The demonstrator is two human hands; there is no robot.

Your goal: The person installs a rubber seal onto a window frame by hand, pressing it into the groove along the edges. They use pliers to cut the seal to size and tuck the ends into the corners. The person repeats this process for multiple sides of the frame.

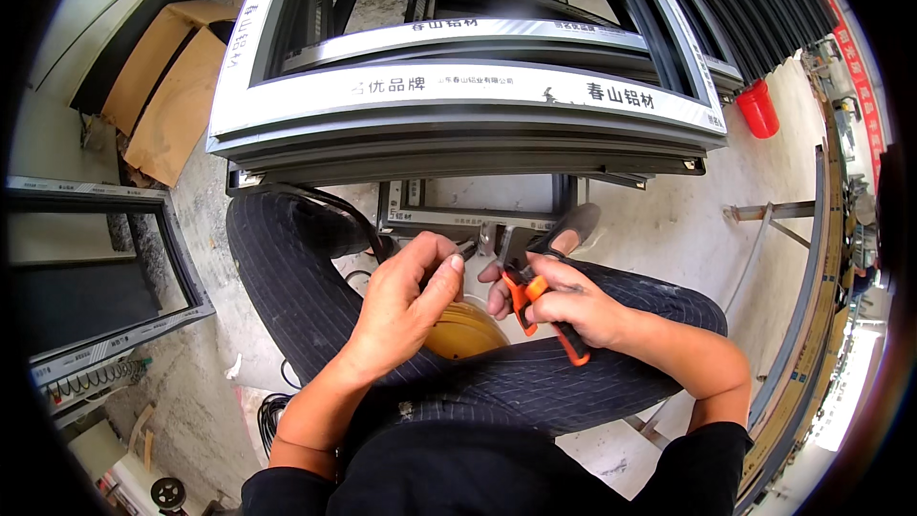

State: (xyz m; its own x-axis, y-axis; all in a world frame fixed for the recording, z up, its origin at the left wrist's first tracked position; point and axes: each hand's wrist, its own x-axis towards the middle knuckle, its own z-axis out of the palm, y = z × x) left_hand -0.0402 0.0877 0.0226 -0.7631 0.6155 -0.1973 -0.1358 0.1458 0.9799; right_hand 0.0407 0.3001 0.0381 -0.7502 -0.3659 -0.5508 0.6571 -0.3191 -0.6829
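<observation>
My left hand (411, 291) is closed in a pinch over my lap, thumb pressed against the fingers. A small dark piece (467, 248) pokes out at its fingertips. A black strip (355, 215) hangs from under the stacked frames and runs down to behind this hand; whether the dark piece is its end is unclear. In my right hand (578, 311) are pliers (523, 301) with orange and black handles, the jaws largely hidden. Ahead of both hands lies a stack of dark metal window frames (468, 129), the topmost covered with white printed film.
Between my legs shows a round yellow object (463, 330). Another frame (196, 301) stands at the left, near cardboard (172, 119). Below the stack is a smaller frame (396, 218). A red bucket (757, 110) stands at the far right, beyond long profiles (812, 325).
</observation>
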